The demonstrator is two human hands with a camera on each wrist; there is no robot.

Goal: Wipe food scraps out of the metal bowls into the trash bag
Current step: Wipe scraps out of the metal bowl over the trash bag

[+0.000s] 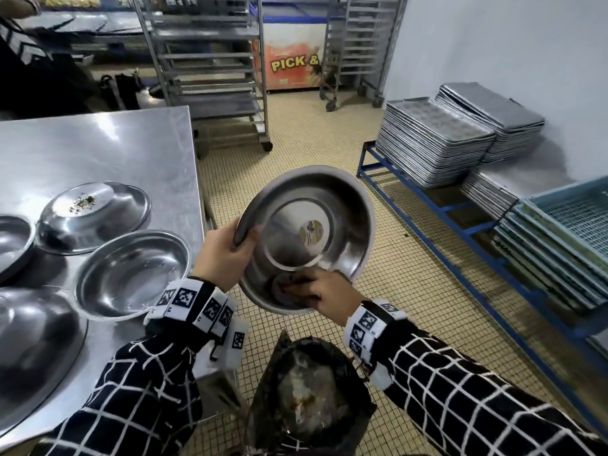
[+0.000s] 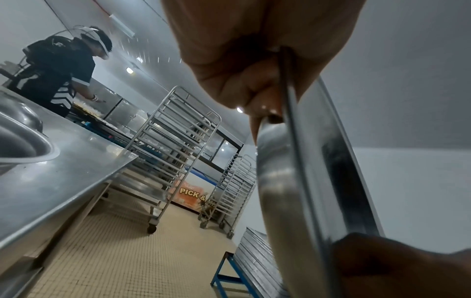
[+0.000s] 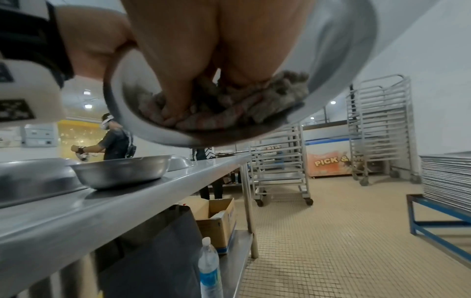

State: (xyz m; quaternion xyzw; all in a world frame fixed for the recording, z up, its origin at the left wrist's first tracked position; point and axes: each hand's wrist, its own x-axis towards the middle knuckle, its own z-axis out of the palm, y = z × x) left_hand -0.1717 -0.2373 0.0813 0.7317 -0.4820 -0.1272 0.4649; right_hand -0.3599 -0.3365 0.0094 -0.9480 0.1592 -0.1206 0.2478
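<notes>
A large metal bowl (image 1: 316, 225) is tilted toward me above the black trash bag (image 1: 309, 399). My left hand (image 1: 227, 255) grips its left rim (image 2: 288, 113), thumb inside. My right hand (image 1: 320, 291) presses a grey cloth (image 1: 283, 289) against the bowl's lower inner wall; in the right wrist view the fingers (image 3: 173, 96) bunch the cloth (image 3: 277, 96) near the rim. A round sticker (image 1: 311, 232) sits on the bowl's bottom. On the steel table (image 1: 98, 153) an upturned bowl (image 1: 93, 217) carries scraps (image 1: 84, 202), beside an upright bowl (image 1: 133, 273).
More metal bowls (image 1: 36, 350) lie on the table's near left. Wheeled racks (image 1: 210, 70) stand behind, stacked baking trays (image 1: 437, 139) and blue crates (image 1: 566, 245) on a blue frame at the right. A person (image 2: 61, 76) works at the far counter. A water bottle (image 3: 210, 268) stands under the table.
</notes>
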